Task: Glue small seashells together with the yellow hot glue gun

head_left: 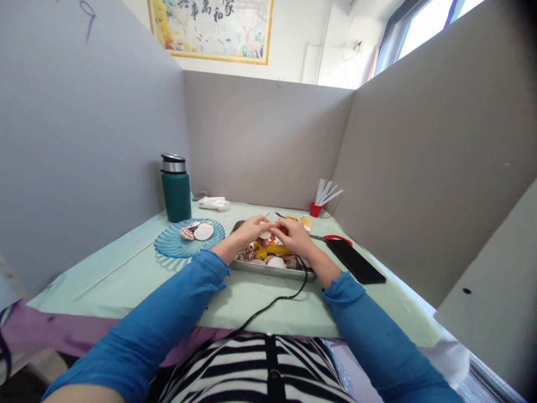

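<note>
My left hand (252, 232) is closed around a small white shell (265, 232), held up over a metal tray. Close beside it, the fingers of my right hand (293, 237) are pinched together at the shell's edge; what lies between them is too small to make out. Below both hands, the metal tray (268, 271) holds several shells and a yellow glue gun (272, 249), partly hidden by my hands. A black cord (272, 303) runs from the tray's right side toward my body. On the left, a blue scalloped plate (165, 246) carries a few shells (203, 232).
A green bottle (177, 196) stands behind the plate, near a white plastic packet (213, 203). At the back right, a red cup (315, 210) holds several glue sticks (326, 193). A black phone (354, 261) lies beside red-handled scissors (339, 240). Grey partitions (268, 140) enclose the table.
</note>
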The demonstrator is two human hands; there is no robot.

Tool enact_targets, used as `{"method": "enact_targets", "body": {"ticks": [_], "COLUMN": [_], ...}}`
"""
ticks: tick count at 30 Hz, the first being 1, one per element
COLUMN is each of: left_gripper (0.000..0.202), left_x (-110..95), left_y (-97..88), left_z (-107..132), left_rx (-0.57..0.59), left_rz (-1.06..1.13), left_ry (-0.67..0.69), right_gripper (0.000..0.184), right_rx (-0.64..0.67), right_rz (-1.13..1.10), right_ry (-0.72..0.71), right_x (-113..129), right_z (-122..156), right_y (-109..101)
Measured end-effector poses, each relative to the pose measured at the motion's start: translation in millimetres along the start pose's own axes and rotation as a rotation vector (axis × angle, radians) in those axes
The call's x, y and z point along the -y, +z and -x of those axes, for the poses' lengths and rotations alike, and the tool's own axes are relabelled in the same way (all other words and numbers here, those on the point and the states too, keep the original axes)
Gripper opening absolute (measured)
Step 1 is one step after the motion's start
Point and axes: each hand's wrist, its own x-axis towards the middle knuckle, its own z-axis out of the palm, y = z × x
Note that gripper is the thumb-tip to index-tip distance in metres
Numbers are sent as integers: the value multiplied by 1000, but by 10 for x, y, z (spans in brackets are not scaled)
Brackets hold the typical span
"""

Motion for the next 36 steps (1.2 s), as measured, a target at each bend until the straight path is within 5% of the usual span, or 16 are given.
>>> {"method": "enact_targets", "body": {"ticks": [36], "left_gripper": [21], "left_x": [-20], "left_y": [27], "left_z": [19], "left_rx": [-38], "left_rz": [-201], "left_ry": [-72], "right_gripper": [18], "right_rx": [83], "right_rz": [85], "right_ry": [2], "right_x": [2], "right_z": [0], "right_y": [6]}}
